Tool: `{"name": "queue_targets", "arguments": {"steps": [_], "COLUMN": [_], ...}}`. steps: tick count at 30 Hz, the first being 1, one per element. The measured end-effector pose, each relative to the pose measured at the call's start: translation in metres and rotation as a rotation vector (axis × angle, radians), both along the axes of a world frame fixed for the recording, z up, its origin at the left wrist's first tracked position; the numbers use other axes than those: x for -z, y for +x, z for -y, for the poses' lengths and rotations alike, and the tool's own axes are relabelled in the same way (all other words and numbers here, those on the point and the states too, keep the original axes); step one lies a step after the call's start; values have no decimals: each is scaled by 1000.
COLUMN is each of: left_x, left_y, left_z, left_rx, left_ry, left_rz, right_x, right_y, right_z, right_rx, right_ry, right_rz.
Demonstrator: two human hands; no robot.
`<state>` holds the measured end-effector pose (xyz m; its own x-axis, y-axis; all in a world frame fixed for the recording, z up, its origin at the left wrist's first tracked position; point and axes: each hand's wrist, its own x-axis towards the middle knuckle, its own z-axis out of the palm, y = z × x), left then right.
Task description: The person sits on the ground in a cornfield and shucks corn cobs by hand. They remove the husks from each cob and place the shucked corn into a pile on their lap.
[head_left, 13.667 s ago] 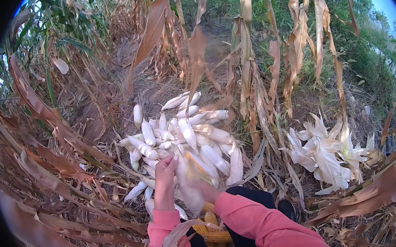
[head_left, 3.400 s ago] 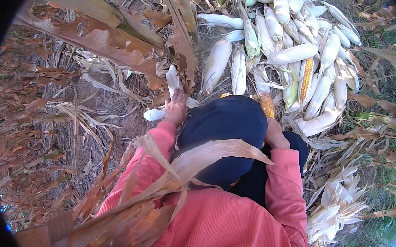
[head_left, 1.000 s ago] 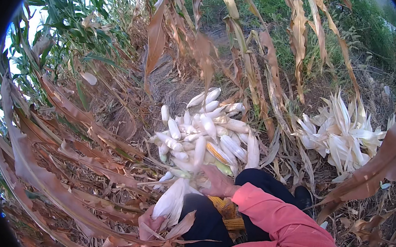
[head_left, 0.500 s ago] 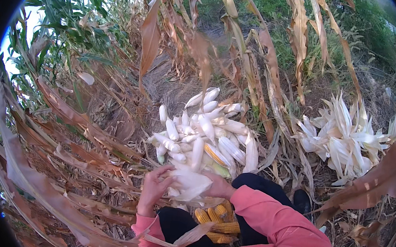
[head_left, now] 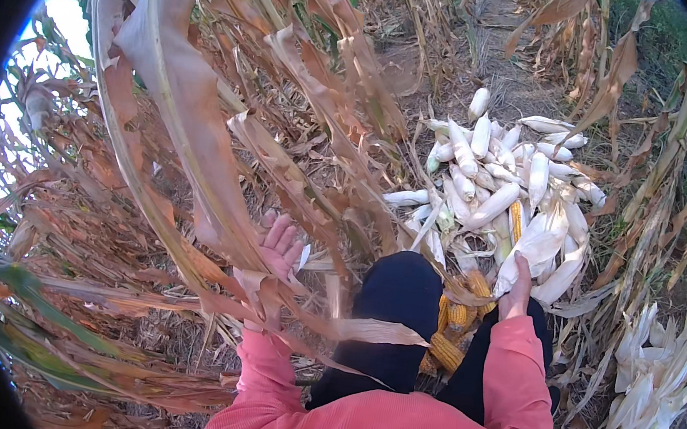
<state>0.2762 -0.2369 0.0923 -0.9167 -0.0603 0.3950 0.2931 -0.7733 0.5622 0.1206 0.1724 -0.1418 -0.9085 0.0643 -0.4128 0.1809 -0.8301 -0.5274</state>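
My right hand (head_left: 517,291) grips the lower end of an ear of corn in pale husk (head_left: 540,239), held over the near right side of the pile. Off to the left, my left hand (head_left: 277,249) has its palm up and its fingers apart, partly covered by a dry corn leaf. A small white scrap of husk (head_left: 304,257) shows right beside its fingers; whether it touches them I cannot tell. Between my legs lie several bare yellow corn cobs (head_left: 448,351). In front of them is the pile of husk-covered ears (head_left: 499,168), one with yellow kernels (head_left: 515,220) showing.
Dry brown corn leaves (head_left: 192,140) hang close over my left arm and reach across my left knee (head_left: 397,304). A heap of stripped pale husks (head_left: 656,386) lies at the right. Dry stalks (head_left: 654,205) stand beyond the pile's right side.
My hands were together at the pale husk; my left hand has moved away to the left and opened. My right hand now holds an ear alone. The view has swung left.
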Motion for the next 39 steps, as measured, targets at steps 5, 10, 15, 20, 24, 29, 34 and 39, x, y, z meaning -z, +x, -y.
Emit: {"name": "queue_targets", "arguments": {"steps": [5,10,15,20,24,29,34,39], "left_x": [-72,-78,-88,-30,-22,-58,-122,-96], "left_y": [35,36,49,12,21,69,64,25], "left_z": [-60,-123,-108,-21,73,56,-105,-151], "left_rx": [-100,-52,19,-1029,-1322,-1713,-2120,-1691], "left_ry": [-139,-457,-670,-1103,-1753,-1585,-1447,-1782], "left_rz": [-66,-144,-92,168,388,245,-694,-1190], "right_x": [-5,32,29,8,-45,-35,-39,-26], "right_y": [-1,-23,-17,-4,14,10,12,8], "right_z": [15,4,19,17,22,25,22,26], "right_rx": [88,77,108,44,98,60,4,2], "right_ry": [63,172,107,114,278,361,377,400], "right_rz": [8,-43,-10,-36,-58,-169,-183,-238]}}
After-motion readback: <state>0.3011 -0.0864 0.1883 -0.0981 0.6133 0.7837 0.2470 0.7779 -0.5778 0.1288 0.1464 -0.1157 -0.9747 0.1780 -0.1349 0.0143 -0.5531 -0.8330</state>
